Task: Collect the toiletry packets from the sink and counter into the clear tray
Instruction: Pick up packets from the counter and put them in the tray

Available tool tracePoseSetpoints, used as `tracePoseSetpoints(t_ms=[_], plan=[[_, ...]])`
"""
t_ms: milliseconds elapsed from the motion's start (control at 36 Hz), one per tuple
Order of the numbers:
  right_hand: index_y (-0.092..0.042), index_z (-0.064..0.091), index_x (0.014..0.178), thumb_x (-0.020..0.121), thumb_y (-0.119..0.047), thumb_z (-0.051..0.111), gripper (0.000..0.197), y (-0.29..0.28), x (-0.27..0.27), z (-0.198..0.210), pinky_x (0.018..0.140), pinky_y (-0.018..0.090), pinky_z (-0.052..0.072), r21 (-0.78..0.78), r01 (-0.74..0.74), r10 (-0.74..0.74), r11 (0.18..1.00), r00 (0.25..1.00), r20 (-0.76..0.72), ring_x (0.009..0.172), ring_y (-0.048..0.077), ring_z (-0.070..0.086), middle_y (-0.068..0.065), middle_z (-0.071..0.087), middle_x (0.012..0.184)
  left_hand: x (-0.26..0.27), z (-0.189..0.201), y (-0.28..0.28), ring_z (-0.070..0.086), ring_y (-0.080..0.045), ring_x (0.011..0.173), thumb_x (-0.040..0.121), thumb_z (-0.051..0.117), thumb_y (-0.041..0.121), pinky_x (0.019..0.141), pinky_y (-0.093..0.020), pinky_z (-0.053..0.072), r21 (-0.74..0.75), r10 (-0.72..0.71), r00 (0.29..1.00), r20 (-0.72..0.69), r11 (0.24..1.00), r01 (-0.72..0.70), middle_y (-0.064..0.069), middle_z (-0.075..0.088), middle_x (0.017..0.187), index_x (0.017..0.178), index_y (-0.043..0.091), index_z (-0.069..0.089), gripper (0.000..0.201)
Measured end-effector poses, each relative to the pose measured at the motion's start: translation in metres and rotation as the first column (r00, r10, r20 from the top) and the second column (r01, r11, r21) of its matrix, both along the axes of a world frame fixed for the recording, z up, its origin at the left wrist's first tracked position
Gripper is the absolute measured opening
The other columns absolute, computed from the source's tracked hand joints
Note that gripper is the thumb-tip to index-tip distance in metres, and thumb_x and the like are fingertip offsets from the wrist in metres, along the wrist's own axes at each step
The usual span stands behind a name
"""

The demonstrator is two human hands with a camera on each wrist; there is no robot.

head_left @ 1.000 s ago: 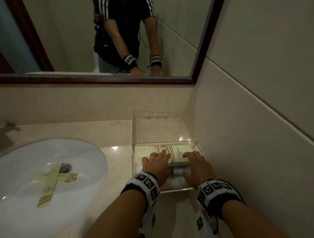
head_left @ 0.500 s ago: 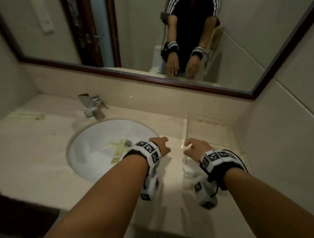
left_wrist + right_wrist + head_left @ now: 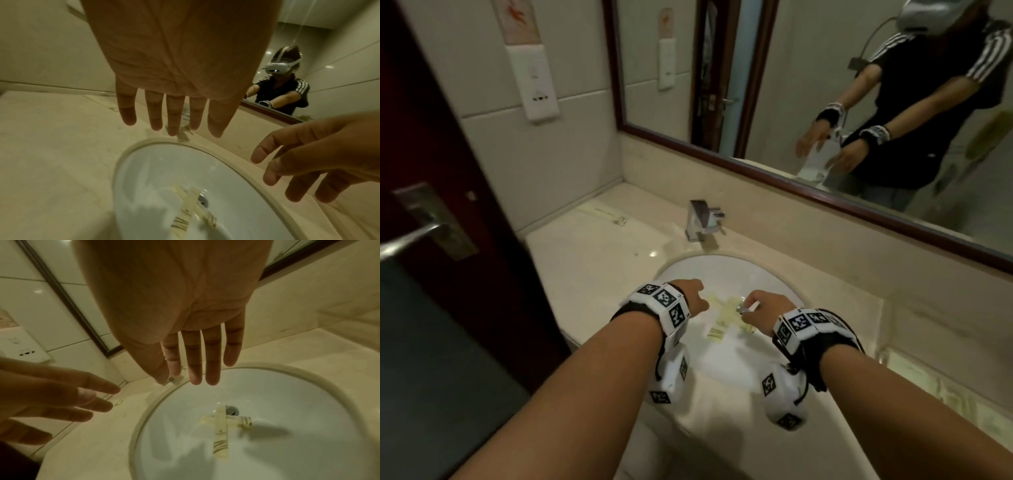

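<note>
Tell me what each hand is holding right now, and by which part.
Nothing is held. The left hand and right hand hover open over the white oval sink; the two crossed pale yellow striped packets lie untouched by its drain.

No legible text on the striped packets (image 3: 221,431) or wall plate (image 3: 537,85).

Sink (image 3: 298,386): smooth, glossy white ceramic with a shiny metal drain (image 3: 232,410); the two crossed packets (image 3: 221,431) near its middle look like matt cream paper printed with dull gold stripes. Counter (image 3: 592,260): polished beige stone that catches highlights, bearing a bright chromed metal tap (image 3: 700,219) at its back edge. Mirror (image 3: 808,85): glossy glass framed in dark varnished wood.
</note>
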State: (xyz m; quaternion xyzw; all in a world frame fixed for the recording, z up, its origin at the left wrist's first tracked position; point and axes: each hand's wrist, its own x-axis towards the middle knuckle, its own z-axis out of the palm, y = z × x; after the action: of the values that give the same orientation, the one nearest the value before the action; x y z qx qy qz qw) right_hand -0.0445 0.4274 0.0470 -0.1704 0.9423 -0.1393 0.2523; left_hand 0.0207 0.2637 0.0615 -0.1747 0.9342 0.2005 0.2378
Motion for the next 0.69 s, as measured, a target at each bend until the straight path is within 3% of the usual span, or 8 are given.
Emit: tracePoseSetpoints(t_ms=[139,333,472,583,694], plan=[[-0.023,0.057,0.114,0.088,-0.031,0.058,0.028,-0.060,-0.004,-0.005,0.079,0.027,0.047,-0.014,-0.018,0.018,1.000,1.000,0.001,0.102,0.024,0.061,0.006,0.062,0.117,0.006,0.001,-0.063,0.036,-0.027,0.140,0.097,0.044,0.039,0.115,-0.038,0.032,-0.010,0.067,0.998,0.011,0.998,-0.067,-0.007,0.032,0.155,0.150,0.021,0.026,0.058],[-0.022,0.055,0.115,0.090,-0.030,0.054,0.026,-0.144,-0.019,-0.005,0.076,0.027,0.046,-0.004,-0.074,0.074,0.997,0.997,0.008,0.091,0.022,0.058,0.005,0.063,0.115,-0.003,0.002,-0.143,0.037,-0.027,0.139,0.099,0.044,0.037,0.111,-0.035,0.033,-0.012,0.109,0.994,0.004,0.994,-0.109,-0.009,0.034,0.154,0.149,0.017,0.027,0.057],[-0.020,0.056,0.117,0.090,-0.030,0.055,0.029,-0.205,-0.038,-0.002,0.084,0.029,0.047,-0.004,-0.113,0.112,0.994,0.993,-0.026,0.102,0.026,0.059,0.007,0.061,0.117,-0.016,0.006,-0.198,0.036,-0.028,0.139,0.099,0.043,0.035,0.112,-0.035,0.033,0.000,0.149,0.989,-0.002,0.989,-0.149,-0.010,0.033,0.154,0.150,0.016,0.026,0.056],[-0.021,0.057,0.113,0.088,-0.033,0.057,0.028,-0.246,-0.056,-0.006,0.082,0.028,0.046,-0.009,-0.137,0.137,0.991,0.990,-0.021,0.090,0.022,0.054,0.007,0.062,0.116,-0.028,0.002,-0.237,0.035,-0.028,0.140,0.099,0.043,0.038,0.113,-0.036,0.032,0.006,0.194,0.981,0.006,0.981,-0.194,-0.007,0.030,0.155,0.150,0.019,0.025,0.057],[-0.022,0.056,0.116,0.088,-0.035,0.056,0.031,-0.282,-0.078,-0.015,0.083,0.028,0.047,-0.003,-0.154,0.154,0.988,0.988,-0.005,0.104,0.028,0.059,0.007,0.060,0.119,-0.046,-0.003,-0.265,0.038,-0.027,0.138,0.097,0.046,0.037,0.112,-0.034,0.033,0.025,0.248,0.969,-0.013,0.969,-0.247,-0.008,0.035,0.153,0.148,0.019,0.028,0.057]])
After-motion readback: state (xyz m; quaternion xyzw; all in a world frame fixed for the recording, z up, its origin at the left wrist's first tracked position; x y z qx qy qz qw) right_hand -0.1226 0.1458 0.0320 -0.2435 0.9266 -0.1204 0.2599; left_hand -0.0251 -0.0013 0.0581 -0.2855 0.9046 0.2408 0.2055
